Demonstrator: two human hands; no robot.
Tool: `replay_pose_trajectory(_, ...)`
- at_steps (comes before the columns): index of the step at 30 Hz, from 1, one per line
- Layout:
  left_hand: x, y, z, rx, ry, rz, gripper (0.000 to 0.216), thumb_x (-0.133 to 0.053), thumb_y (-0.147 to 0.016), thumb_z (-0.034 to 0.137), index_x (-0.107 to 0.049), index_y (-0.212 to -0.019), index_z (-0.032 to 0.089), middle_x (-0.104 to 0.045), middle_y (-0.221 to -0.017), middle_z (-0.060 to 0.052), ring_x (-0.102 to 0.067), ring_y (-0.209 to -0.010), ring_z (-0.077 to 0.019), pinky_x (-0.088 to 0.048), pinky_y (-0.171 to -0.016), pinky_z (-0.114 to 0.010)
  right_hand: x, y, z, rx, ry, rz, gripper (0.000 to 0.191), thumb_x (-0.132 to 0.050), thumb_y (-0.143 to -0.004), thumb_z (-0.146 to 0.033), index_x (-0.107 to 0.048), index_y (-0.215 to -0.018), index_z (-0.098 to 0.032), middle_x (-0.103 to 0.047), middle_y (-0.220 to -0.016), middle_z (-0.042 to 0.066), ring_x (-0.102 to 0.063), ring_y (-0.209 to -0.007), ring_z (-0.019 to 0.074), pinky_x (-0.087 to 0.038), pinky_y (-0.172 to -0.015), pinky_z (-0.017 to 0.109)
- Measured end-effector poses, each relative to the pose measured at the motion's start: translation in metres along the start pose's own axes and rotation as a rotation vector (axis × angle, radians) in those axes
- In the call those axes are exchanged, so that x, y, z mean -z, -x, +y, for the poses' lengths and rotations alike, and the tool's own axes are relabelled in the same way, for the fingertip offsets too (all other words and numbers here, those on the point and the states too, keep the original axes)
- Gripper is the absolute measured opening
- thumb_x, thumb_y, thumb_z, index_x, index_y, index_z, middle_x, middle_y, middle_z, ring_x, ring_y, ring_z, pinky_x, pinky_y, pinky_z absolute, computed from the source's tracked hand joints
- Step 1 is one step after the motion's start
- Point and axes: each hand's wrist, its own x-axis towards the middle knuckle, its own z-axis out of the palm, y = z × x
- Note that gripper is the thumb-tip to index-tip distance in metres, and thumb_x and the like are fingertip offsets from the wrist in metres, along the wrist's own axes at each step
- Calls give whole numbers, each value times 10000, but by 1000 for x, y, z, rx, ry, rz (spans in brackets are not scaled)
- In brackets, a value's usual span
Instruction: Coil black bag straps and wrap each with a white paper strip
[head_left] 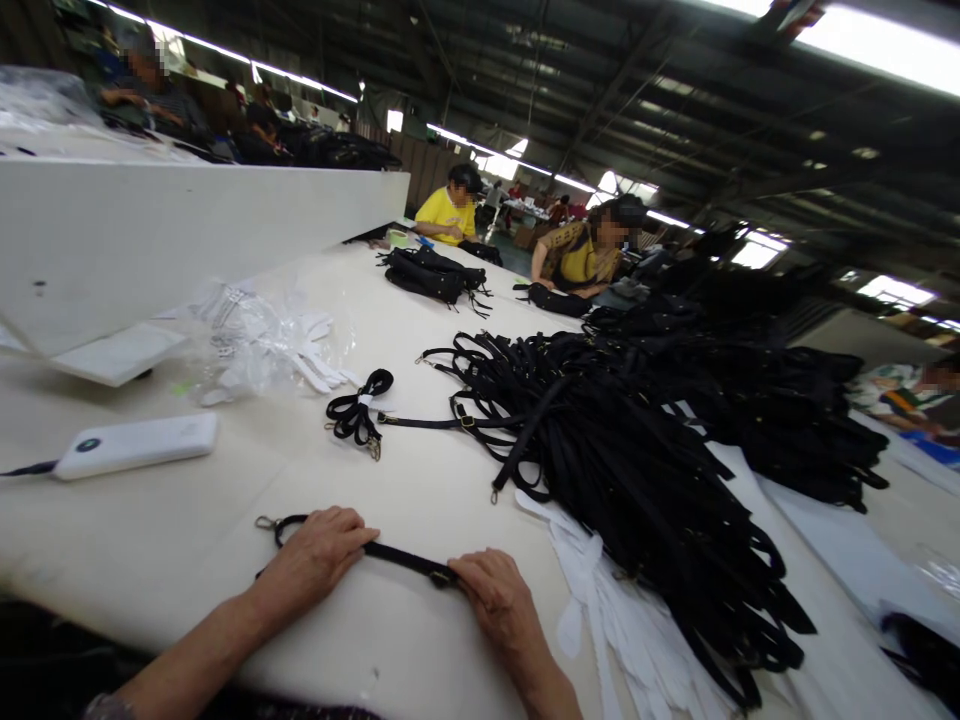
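Black strap stretched flat on worktop, near the strap pile; left hand pressing one end, right hand pinching the other at its buckle. No legible writing.

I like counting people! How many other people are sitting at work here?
At least 4: one in a yellow shirt at the table's far end, one in a patterned top beside, one far left, one at the right edge. More may be hidden behind.

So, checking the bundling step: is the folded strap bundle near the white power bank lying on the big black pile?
No, the folded strap bundle lies apart on bare table, left of the pile.
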Motion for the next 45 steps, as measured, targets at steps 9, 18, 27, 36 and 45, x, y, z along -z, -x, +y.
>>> replay_pose_trajectory(9, -11, 4, 19, 11, 64, 30, 233, -435, -983, 244, -649, -1064, 288, -651, -953, -31, -604, -915, -197, -498, -814, -331, 17, 7, -39, -237, -36, 166, 203, -511, -954, -239, -651, -1101, -240, -716, -992, 67, -670, -928, 208, -508, -829, 332)
replay_pose_trajectory(18, -32, 9, 66, -208, 24, -45, 275, -428, -965, 142, -610, -1125, 271, -646, -926, -37, -593, -857, -207, -471, -742, -340, -2, -30, -56, -597, 148, -44, 220, -651, -872, -447, -645, -830, -231, -701, -808, 17, -660, -722, 180, -429, -621, 260)
replay_pose_trajectory(27, -24, 18, 54, -252, 4, -64, 303, -444, -955, 102, -585, -1165, 270, -652, -950, -25, -587, -849, -212, -467, -767, -365, -27, -42, -58, -342, 152, -131, 185, -537, -882, -112, -640, -943, -254, -681, -898, -4, -630, -874, 172, -443, -730, 249)
replay_pose_trajectory(36, 1, 19, 33, -263, -102, 87, 176, -503, -904, 135, -645, -908, 238, -441, -1518, -45, -356, -1394, -328, -317, -1090, -539, -13, -34, -65, -305, 186, -227, 139, -570, -839, -119, -622, -890, -238, -669, -863, -5, -612, -821, 179, -403, -671, 269)
replay_pose_trajectory(45, 16, -4, 28, -324, 79, -170, 107, -525, -905, 164, -593, -917, 246, -666, -1057, 7, -610, -997, -181, -296, -1091, -466, -4, -26, -61, -250, -6, -211, 201, -670, -841, -224, -645, -1037, -261, -697, -986, 8, -636, -898, 188, -470, -768, 297)
